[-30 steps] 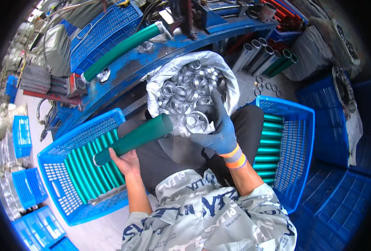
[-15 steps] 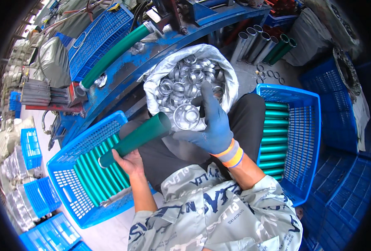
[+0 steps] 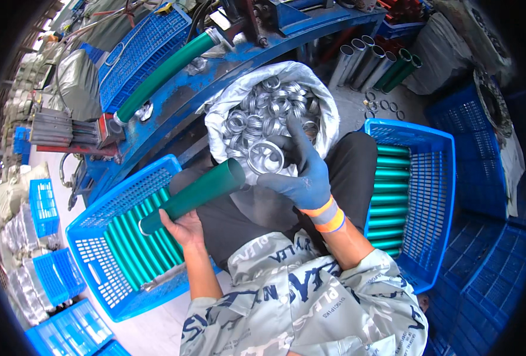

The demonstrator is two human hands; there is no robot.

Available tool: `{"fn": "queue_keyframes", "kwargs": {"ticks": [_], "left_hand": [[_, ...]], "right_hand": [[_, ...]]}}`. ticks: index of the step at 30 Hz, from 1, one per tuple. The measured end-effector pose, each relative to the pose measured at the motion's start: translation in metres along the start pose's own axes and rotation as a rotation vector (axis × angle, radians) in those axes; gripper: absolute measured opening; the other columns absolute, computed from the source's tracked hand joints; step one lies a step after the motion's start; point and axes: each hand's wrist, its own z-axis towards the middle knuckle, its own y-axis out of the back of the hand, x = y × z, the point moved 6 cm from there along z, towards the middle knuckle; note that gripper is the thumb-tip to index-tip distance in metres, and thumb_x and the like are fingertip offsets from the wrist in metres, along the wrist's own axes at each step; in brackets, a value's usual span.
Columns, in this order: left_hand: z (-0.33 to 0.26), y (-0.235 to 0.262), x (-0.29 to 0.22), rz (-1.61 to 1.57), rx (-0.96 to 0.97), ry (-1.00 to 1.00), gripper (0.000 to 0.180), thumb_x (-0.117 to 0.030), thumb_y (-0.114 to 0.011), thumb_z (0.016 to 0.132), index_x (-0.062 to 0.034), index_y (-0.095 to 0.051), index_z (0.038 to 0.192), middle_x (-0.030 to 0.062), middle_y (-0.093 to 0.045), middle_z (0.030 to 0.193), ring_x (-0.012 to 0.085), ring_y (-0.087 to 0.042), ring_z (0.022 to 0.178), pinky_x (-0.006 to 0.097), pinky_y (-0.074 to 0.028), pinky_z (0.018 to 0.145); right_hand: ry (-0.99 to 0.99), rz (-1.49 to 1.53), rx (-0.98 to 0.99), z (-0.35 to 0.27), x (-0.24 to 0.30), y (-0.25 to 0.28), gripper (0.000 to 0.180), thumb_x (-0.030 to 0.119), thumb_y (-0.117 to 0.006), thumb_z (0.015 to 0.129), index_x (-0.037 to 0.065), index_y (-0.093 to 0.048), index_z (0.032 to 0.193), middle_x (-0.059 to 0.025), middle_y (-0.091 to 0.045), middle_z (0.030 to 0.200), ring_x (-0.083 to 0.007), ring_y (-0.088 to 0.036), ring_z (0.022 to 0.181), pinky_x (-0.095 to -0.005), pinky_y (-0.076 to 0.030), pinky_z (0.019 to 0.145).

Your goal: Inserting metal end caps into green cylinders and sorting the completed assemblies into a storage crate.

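Observation:
My bare left hand [image 3: 186,229] is wrapped round the lower end of a green metal tube [image 3: 201,193], which slants up to the right over my lap. A silver metal ring [image 3: 250,159] is pinched in my right hand [image 3: 303,179], which wears a blue glove with an orange and grey cuff. The ring is close to the tube's upper open end; a small gap seems to separate them. Behind my right hand stands a white sack [image 3: 328,110], its mouth rolled open, full of loose silver rings [image 3: 269,101].
Blue plastic crates of green tubes flank me, the left crate [image 3: 88,249] and the right crate [image 3: 444,196]. A blue steel bench [image 3: 174,98] with a green tube [image 3: 162,77] clamped on it spans the far side. Silver tubes [image 3: 358,62] stand on the floor near several loose rings [image 3: 384,104].
My right hand has shifted slightly right and the ring in it has turned and risen a little. The left hand and its tube have hardly moved.

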Motion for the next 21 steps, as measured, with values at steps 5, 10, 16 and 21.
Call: {"fn": "queue_keyframes", "kwargs": {"ticks": [5, 10, 16, 21], "left_hand": [[-0.002, -0.001, 0.000, -0.017, -0.003, 0.003, 0.064, -0.055, -0.081, 0.103, -0.0014, -0.071, 0.135, 0.0154, -0.076, 0.140, 0.0302, -0.073, 0.132, 0.047, -0.056, 0.122], [-0.003, 0.001, -0.003, -0.018, -0.008, 0.008, 0.063, -0.055, -0.081, 0.102, -0.0019, -0.071, 0.134, 0.0149, -0.076, 0.140, 0.0297, -0.073, 0.132, 0.046, -0.057, 0.122], [-0.020, -0.014, -0.007, -0.045, -0.051, 0.037, 0.058, -0.052, -0.084, 0.101, -0.0047, -0.071, 0.134, 0.0138, -0.076, 0.139, 0.0284, -0.073, 0.131, 0.045, -0.058, 0.120], [-0.055, -0.062, -0.012, -0.077, 0.009, 0.018, 0.056, -0.052, -0.081, 0.104, -0.0086, -0.071, 0.137, 0.0131, -0.077, 0.140, 0.0283, -0.073, 0.133, 0.046, -0.060, 0.117]], "right_hand": [[-0.109, 0.262, 0.074, -0.007, -0.013, 0.000, 0.119, -0.009, -0.090, 0.085, -0.002, -0.020, 0.181, -0.0178, -0.058, 0.162, -0.0238, -0.065, 0.141, -0.0368, -0.053, 0.119], [-0.230, 0.471, 0.142, -0.014, -0.049, 0.012, 0.096, 0.006, -0.075, 0.100, -0.001, -0.022, 0.180, -0.0163, -0.055, 0.165, -0.0310, -0.064, 0.145, -0.0408, -0.055, 0.119], [-0.524, 1.359, 0.335, -0.033, -0.075, 0.006, 0.081, 0.038, -0.067, 0.107, -0.002, -0.041, 0.173, -0.0285, -0.044, 0.175, -0.0512, -0.061, 0.147, -0.0633, -0.058, 0.117], [-0.515, 1.209, 0.255, -0.035, -0.081, 0.006, 0.082, 0.027, -0.067, 0.109, -0.003, -0.031, 0.177, -0.0223, -0.060, 0.163, -0.0449, -0.064, 0.146, -0.0532, -0.058, 0.118]]}}
